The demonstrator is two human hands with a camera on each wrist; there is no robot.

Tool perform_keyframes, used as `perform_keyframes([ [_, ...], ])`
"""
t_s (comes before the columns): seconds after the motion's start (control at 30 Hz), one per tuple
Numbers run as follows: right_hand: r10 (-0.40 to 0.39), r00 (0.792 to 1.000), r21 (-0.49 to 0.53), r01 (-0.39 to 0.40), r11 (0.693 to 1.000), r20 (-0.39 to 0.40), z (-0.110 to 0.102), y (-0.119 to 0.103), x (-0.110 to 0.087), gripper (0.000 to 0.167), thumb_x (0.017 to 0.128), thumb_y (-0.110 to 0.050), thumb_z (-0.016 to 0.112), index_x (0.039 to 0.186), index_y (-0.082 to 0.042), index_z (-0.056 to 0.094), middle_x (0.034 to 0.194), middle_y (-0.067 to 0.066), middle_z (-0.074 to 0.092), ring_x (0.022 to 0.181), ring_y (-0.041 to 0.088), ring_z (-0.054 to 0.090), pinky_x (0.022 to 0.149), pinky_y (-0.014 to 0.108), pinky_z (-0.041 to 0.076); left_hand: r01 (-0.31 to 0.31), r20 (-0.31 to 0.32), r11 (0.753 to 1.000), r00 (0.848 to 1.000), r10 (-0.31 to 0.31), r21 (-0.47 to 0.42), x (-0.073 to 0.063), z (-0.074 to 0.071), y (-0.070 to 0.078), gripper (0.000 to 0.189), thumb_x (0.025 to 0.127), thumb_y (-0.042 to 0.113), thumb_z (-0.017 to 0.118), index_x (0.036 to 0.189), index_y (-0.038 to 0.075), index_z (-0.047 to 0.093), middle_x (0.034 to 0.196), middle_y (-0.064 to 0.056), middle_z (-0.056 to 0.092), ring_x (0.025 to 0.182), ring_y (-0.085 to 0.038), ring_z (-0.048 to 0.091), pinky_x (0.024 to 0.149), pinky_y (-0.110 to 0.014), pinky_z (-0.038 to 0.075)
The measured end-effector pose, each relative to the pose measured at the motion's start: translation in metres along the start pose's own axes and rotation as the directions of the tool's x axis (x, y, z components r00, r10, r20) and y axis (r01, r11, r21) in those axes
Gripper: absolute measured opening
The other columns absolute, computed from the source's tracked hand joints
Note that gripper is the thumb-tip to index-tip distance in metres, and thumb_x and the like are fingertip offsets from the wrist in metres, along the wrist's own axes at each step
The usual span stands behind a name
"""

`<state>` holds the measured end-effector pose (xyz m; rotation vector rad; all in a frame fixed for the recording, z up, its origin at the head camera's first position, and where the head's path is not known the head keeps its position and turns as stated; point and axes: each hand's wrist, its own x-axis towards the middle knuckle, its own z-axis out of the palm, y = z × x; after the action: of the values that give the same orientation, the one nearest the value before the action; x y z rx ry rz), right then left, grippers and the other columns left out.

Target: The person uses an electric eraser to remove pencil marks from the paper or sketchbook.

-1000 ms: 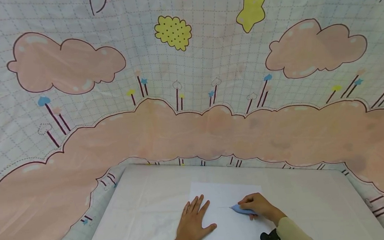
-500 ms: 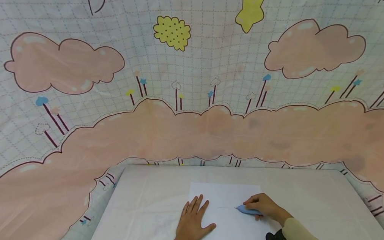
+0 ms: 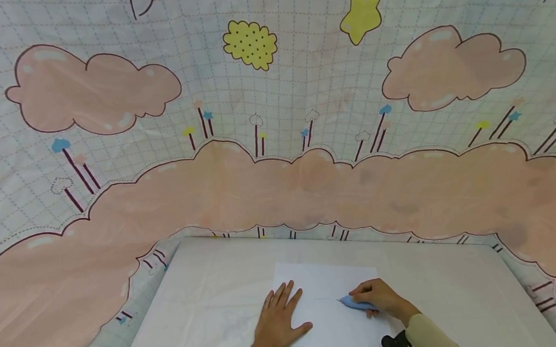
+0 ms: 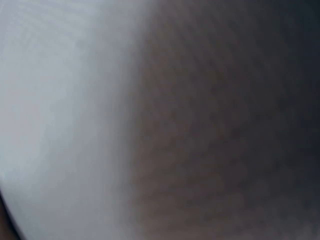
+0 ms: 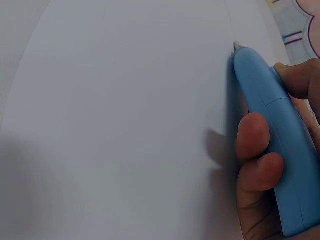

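A white sheet of paper (image 3: 333,328) lies on the pale tabletop. My left hand (image 3: 280,323) rests flat on its left part, fingers spread. My right hand (image 3: 382,298) grips a light-blue utility knife (image 5: 272,120), tilted, with its short pale tip at the paper. In the right wrist view, one fingertip (image 5: 282,70) presses on the knife's edge near the tip, and other fingers curl round the body. A thin line runs across the paper from the tip. The left wrist view is a dark and pale blur.
The white-covered table (image 3: 209,290) extends around the paper on every side. A black device (image 3: 396,343) sits at my right wrist. Behind the table hangs a patterned cloth (image 3: 284,189) with clouds and stars, which also falls past the table's sides.
My right hand and the utility knife have moved slightly right along the line, mostly in the first half second. The left hand and paper stay in place.
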<state>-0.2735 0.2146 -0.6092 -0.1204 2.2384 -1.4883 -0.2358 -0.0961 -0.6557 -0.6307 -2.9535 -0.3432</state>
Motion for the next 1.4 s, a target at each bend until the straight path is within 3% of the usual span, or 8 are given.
perform_keyframes([
  [1.2,-0.065,0.998,0.038,0.064,0.997,0.024,0.014,-0.009,0.019,0.022,0.088,-0.016,0.072,0.102,0.001,0.073,0.084,0.003,0.071,0.045,0.006,0.053,0.044,0.018,0.039,0.018,0.019,1.000,1.000,-0.018,-0.003,0.007,-0.006,0.003,0.085,0.086,0.080,0.039,0.152,0.027,0.039,0.162,0.000,0.027,0.150,-0.024,0.023,0.120,-0.050,0.021],
  [1.4,-0.058,0.998,0.026,0.058,0.998,0.016,0.018,-0.012,0.018,0.023,0.088,-0.017,0.073,0.103,0.000,0.073,0.089,0.003,0.070,0.045,0.007,0.053,0.045,0.019,0.038,0.010,0.011,1.000,1.000,-0.010,0.014,0.005,-0.005,0.002,0.085,0.086,0.080,0.038,0.152,0.027,0.039,0.162,0.001,0.028,0.150,-0.023,0.024,0.119,-0.049,0.022],
])
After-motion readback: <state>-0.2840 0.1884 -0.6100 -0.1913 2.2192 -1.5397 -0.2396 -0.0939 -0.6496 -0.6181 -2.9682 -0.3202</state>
